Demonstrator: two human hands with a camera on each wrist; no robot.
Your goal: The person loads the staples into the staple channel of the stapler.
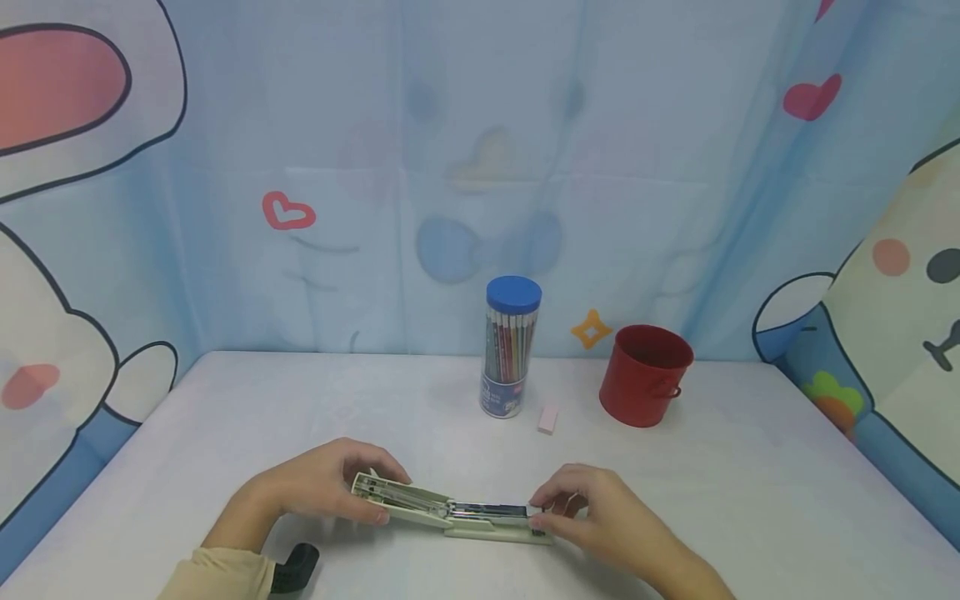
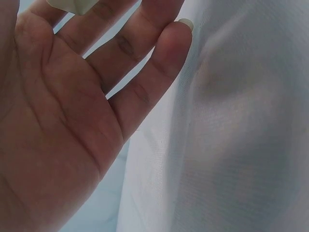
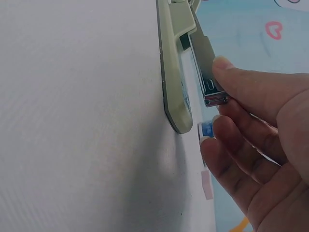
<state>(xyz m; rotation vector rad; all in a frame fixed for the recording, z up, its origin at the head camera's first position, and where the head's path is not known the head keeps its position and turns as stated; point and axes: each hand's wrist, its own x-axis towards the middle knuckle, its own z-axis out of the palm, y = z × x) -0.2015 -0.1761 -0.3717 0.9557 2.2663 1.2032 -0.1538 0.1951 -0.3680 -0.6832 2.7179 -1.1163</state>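
A pale green stapler [image 1: 405, 505] lies opened out wide at the front of the table, its top arm swung back to the left. My left hand [image 1: 322, 485] holds that top arm between thumb and fingers; only a pale green corner [image 2: 73, 5] shows in the left wrist view. My right hand [image 1: 603, 515] pinches the front end of the metal staple magazine [image 3: 205, 60] between thumb and index finger. In the right wrist view the magazine is raised apart from the stapler's base [image 3: 175, 92], with a gap between them. The other right fingers curve loosely below.
Behind the stapler stands a clear tube of pencils [image 1: 512, 346] with a blue lid. A pink eraser [image 1: 548, 420] lies to its right, then a red bucket [image 1: 641, 383]. A printed curtain [image 1: 337, 108] hangs behind the white table [image 1: 750, 467].
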